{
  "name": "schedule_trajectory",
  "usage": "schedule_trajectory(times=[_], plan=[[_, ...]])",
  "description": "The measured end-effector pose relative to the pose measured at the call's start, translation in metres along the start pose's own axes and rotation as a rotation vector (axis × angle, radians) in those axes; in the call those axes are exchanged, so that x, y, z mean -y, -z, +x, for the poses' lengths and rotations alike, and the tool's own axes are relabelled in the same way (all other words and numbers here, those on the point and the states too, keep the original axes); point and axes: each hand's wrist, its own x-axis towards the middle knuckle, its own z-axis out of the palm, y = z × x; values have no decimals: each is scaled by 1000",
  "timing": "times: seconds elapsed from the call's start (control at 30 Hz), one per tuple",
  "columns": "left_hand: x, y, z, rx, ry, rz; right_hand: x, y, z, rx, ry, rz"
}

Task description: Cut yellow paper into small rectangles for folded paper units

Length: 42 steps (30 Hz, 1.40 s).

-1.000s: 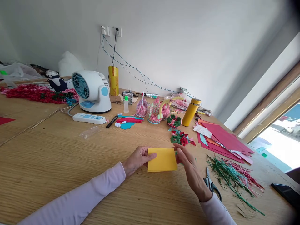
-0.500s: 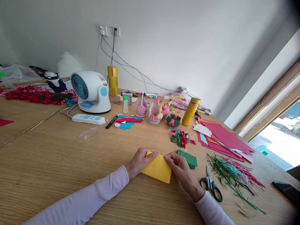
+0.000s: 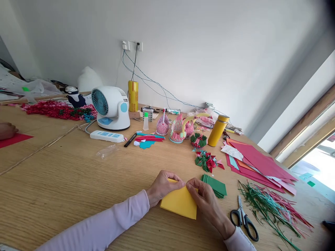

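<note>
In the head view, a co-worker's hand (image 3: pixel 7 131) has appeared far left, at a red sheet (image 3: pixel 21 139). The right hand (image 3: pixel 206 198), beside the yellow paper (image 3: pixel 179 202) a second ago, now pinches its top edge; the left hand (image 3: pixel 162 188) grips it too, near the table's front middle. Counted: one green paper stack (image 3: pixel 216 186), one pair of scissors (image 3: pixel 243 217), one fan (image 3: pixel 122 120), one yellow flask (image 3: pixel 217 131).

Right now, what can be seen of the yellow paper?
The yellow paper looks plain and matte, with straight edges and some thickness along the near one; whether stacked or folded, I cannot tell. It sits at a slant over the wooden tabletop; contact there is unclear. The left hand and right hand hold its far side, hiding part.
</note>
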Motion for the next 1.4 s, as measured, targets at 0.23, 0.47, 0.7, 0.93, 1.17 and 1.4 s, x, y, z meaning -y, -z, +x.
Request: schedule_trajectory(times=[0.23, 0.47, 0.7, 0.93, 1.17, 1.4], plan=[[-8, 16, 4, -37, -102, 6, -2, 13, 1, -83, 3, -64], [-12, 17, 1, 112, -7, -161, -5, 11, 6, -243, -3, -24], [2, 17, 6, 166, -83, 22, -1, 5, 4, -231, -4, 65], [-5, 23, 11, 168, -168, 29, -5, 10, 6, 1, -56, 62], [-7, 9, 9, -33, -244, -24, -4, -2, 5, -191, -14, 39], [-6, 4, 6, 160, -150, -15, -8, -7, 8, -300, -20, 90]])
